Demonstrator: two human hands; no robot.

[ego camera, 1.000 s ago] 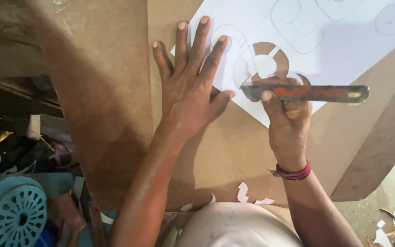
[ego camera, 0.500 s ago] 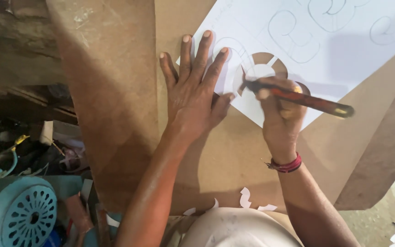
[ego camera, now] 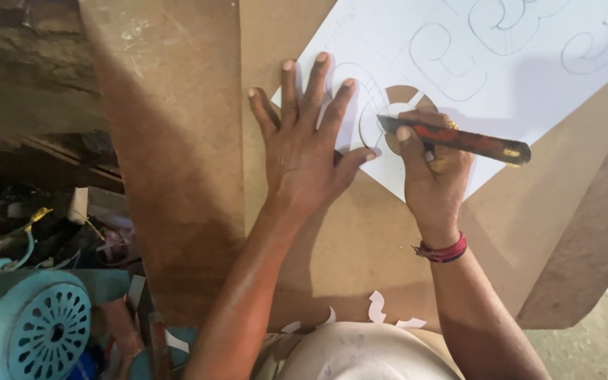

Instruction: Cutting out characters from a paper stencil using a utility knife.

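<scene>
A brown board (ego camera: 360, 267) serves as table, carrying a white paper sheet (ego camera: 529, 91) toward 1 o'clock. The left hand (ego camera: 304, 151) presses the sheet's corner with fingers spread flat; at its 3 o'clock the right hand (ego camera: 431, 176) has fingers wrapped around a cutter knife (ego camera: 455, 139), tip on the paper.

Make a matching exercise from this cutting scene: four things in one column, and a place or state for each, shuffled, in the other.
Things:
1. left hand
2. utility knife
3. white paper sheet
4. red wristband

Places or states:
A. gripped by the right hand, tip at a cut-out curve
B. pressed flat, fingers spread, on the sheet's corner
C. around the right wrist
D. lying on the brown board, covered in pencilled curly shapes

Pairs: 1-B, 2-A, 3-D, 4-C
</scene>
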